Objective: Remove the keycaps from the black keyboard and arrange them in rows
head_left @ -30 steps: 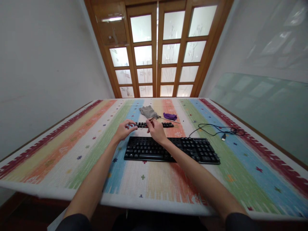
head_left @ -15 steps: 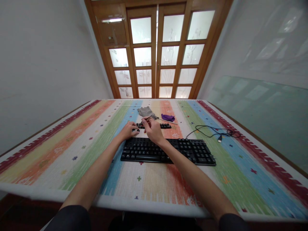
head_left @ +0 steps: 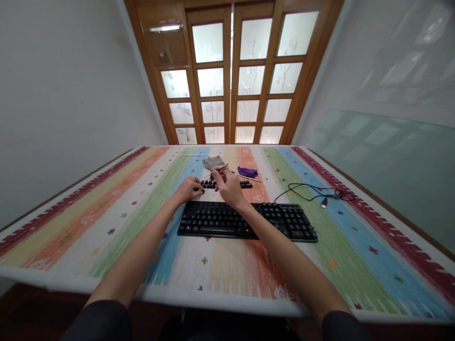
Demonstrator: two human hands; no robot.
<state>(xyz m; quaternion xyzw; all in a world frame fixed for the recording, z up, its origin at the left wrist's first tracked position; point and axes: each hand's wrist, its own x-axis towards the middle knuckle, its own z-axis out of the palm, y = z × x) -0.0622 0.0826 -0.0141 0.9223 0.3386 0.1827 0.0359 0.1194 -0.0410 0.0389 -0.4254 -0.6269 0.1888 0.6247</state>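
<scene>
A black keyboard (head_left: pixel 277 219) lies across the striped tablecloth in front of me. Just behind it sits a row of loose black keycaps (head_left: pixel 245 183). My left hand (head_left: pixel 188 188) rests with curled fingers on the left end of that row. Raised slightly above the row, my right hand (head_left: pixel 228 185) pinches a thin brown stick (head_left: pixel 223 168) that points up and to the right.
A grey cloth (head_left: pixel 212 162) and a purple cloth (head_left: pixel 248 172) lie behind the keycaps, with another thin stick (head_left: pixel 250 178) beside them. A black USB cable (head_left: pixel 316 192) coils at the right. The tablecloth (head_left: pixel 88 222) covers the table; wooden glazed doors (head_left: pixel 231 76) stand behind.
My left hand has closed in onto the left end of the keycap row. My right hand has lifted the stick a little higher.
</scene>
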